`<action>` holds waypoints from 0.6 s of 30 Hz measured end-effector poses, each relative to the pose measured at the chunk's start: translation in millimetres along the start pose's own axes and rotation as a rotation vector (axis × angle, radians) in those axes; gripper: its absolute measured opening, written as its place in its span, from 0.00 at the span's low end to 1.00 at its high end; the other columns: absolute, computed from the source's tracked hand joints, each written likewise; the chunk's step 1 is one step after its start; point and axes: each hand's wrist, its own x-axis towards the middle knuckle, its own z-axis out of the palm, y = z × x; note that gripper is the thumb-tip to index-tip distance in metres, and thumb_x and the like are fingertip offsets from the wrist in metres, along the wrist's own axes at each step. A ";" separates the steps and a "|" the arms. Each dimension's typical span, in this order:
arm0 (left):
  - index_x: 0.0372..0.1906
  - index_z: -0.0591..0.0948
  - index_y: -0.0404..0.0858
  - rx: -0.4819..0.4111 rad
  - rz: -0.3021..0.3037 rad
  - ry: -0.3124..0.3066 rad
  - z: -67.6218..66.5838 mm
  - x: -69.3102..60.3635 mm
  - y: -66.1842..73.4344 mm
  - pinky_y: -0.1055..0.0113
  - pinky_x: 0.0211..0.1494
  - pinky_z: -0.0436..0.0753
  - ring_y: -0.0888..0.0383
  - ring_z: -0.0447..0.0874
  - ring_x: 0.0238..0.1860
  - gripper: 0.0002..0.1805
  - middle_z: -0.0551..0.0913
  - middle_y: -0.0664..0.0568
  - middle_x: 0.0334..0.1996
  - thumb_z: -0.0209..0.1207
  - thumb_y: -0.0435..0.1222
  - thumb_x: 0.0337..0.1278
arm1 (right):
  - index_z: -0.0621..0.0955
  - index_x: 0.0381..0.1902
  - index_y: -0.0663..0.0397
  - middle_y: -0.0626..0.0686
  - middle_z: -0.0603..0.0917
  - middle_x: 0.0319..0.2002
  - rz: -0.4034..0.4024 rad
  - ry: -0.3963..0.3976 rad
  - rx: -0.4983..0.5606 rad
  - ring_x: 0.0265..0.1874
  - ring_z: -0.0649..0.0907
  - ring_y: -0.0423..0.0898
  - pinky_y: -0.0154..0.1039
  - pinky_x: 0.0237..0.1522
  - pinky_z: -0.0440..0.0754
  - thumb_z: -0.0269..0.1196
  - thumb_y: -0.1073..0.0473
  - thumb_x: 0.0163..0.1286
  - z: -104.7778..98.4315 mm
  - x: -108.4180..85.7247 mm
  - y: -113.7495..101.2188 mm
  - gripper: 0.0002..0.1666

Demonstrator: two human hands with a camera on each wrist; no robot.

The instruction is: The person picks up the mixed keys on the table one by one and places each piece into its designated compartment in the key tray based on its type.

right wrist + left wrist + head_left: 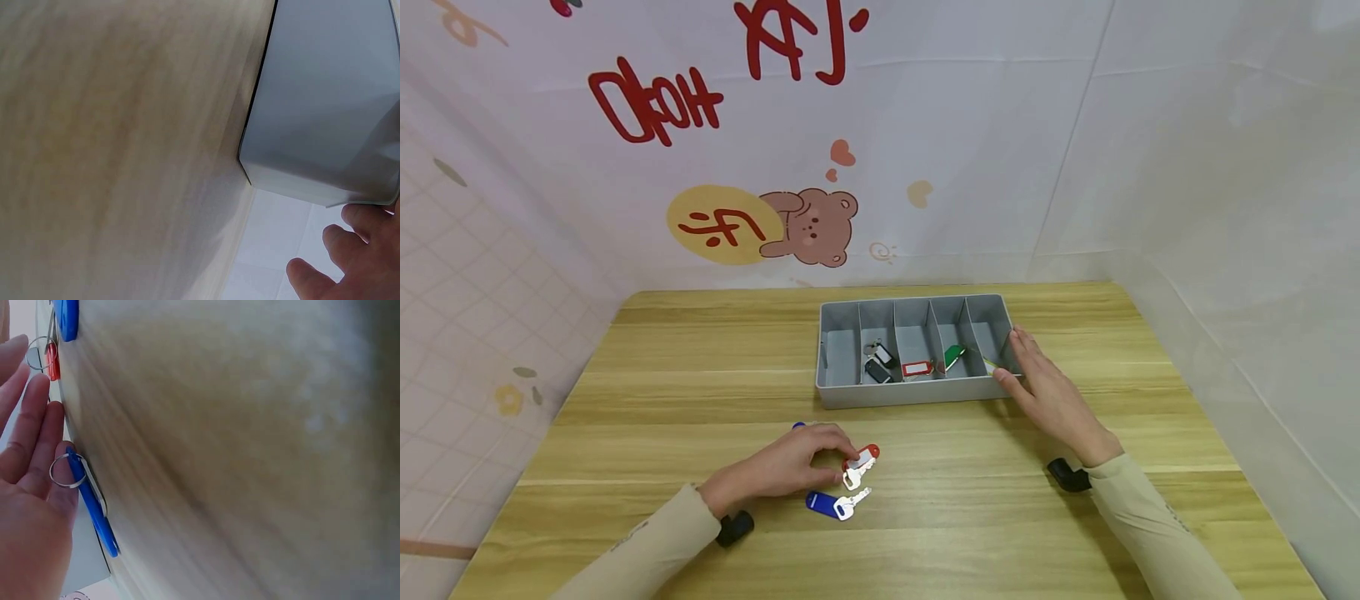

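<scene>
My left hand [797, 458] reaches over the table, with thumb and index finger apart at a red key tag [871, 454] with a silver key [856, 475]. The index fingertip seems to touch that tag. Just nearer lies a blue key tag [822, 503] with its key [852, 505]. Another blue tag [94, 503] with a ring is beside the outer fingers, mostly hidden by the hand in the head view. My right hand [1056, 404] rests at the right end of the grey compartment tray [917, 392], fingers extended along its end wall, thumb near its front corner.
Dark key fobs [878, 371], a red-framed tag [917, 368] and a green tag [953, 357] lie in separate tray compartments. A yellow edge shows near the right thumb. The wooden table [700, 358] meets a printed white wall behind.
</scene>
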 end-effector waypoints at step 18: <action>0.38 0.87 0.49 0.136 0.058 -0.011 -0.5 9.1 0.9 0.65 0.54 0.78 0.69 0.78 0.47 0.04 0.81 0.66 0.43 0.68 0.35 0.66 | 0.48 0.83 0.62 0.61 0.47 0.83 0.005 -0.002 0.004 0.82 0.49 0.59 0.65 0.75 0.54 0.51 0.37 0.82 -1.3 -0.2 -1.6 0.49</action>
